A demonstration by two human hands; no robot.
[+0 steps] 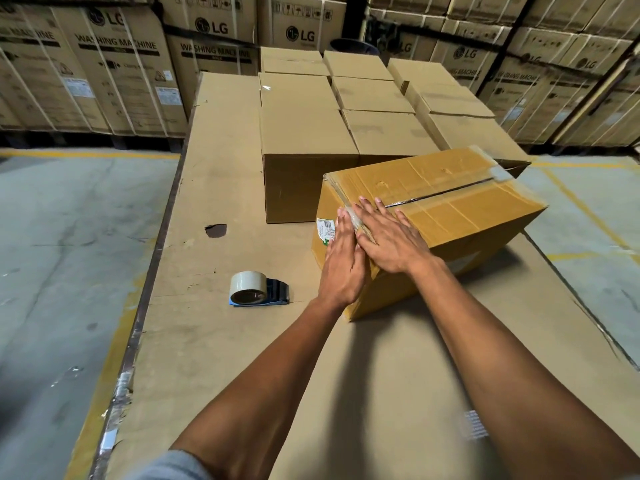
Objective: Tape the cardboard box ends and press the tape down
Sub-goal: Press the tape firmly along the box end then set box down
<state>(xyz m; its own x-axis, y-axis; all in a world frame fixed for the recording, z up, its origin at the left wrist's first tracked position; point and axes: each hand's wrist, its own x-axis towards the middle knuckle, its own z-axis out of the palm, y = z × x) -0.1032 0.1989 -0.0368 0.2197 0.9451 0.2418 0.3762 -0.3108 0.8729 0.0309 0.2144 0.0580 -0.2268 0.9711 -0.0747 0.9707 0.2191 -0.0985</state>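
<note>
A yellow-brown cardboard box (450, 199) lies on a cardboard-covered table (221, 341), with clear tape (446, 195) running along its top seam. My left hand (341, 265) lies flat, fingers together, against the box's near end face, beside a white label (326, 226). My right hand (388, 237) lies flat on the near top edge, fingers spread over the tape end. Neither hand holds anything. A tape dispenser (258, 289) with a whitish roll and blue frame lies on the table, left of the box.
Several plain cardboard boxes (304, 133) stand in rows just behind the taped box. Large washing machine cartons (121, 64) line the back wall. The table's metal left edge (145, 299) drops to a concrete floor (62, 254) with yellow lines. A small hole (215, 230) marks the table cover.
</note>
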